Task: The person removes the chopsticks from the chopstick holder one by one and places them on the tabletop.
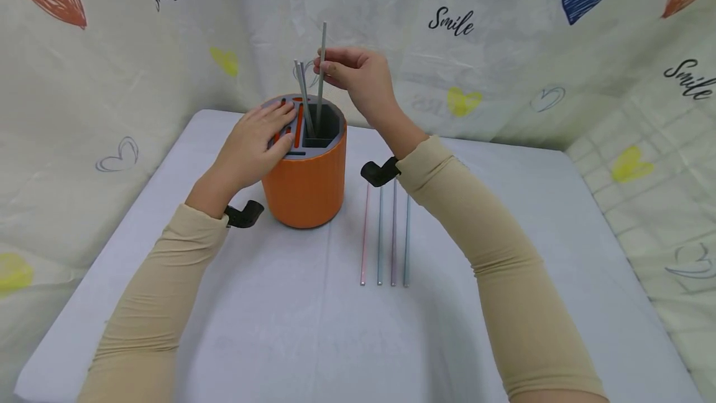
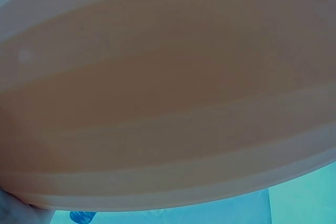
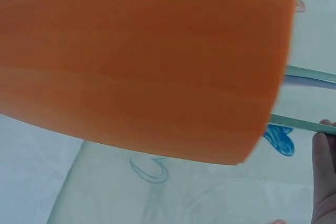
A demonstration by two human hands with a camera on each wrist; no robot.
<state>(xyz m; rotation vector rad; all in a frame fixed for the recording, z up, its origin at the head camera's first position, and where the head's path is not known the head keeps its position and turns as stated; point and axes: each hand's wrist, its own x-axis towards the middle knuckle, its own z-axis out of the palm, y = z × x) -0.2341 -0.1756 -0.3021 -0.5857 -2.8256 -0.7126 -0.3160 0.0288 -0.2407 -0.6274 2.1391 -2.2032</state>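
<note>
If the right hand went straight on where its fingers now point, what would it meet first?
Probably the other thin sticks in the orange cylindrical holder, just left of the stick that the right hand pinches; depth is unclear.

Orange holder (image 1: 304,194): round, upright, under left hand (image 1: 254,138). Green stick (image 1: 321,92): near vertical, pinched by right hand (image 1: 360,76), lower end inside. Leaning sticks (image 1: 305,98): inside, left of right hand. Four flat sticks (image 1: 394,235): parallel, nearer than right hand.
</note>
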